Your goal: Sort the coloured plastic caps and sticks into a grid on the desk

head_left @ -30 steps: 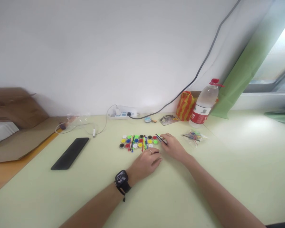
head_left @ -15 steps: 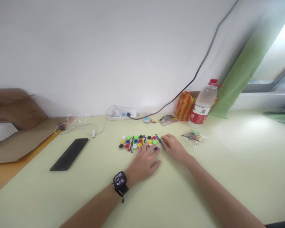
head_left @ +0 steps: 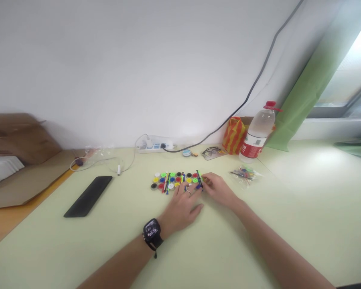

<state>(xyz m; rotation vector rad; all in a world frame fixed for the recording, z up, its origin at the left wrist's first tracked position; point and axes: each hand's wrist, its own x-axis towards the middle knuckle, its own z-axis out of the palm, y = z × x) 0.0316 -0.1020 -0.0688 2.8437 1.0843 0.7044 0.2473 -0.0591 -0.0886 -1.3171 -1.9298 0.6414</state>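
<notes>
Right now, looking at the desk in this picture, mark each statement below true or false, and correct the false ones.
1. The left hand wears a black watch on its wrist. True.
2. The phone lies to the right of the coloured discs. False: it lies to their left.
3. The right hand is at the right end of the discs, by a dark stick. True.
4. The water bottle has a blue cap. False: the cap is red.
5. A power strip sits against the wall. True.

Bare table (head_left: 216, 249) near hands; phone (head_left: 88, 196) left, bottle (head_left: 256, 138) far right.
</notes>
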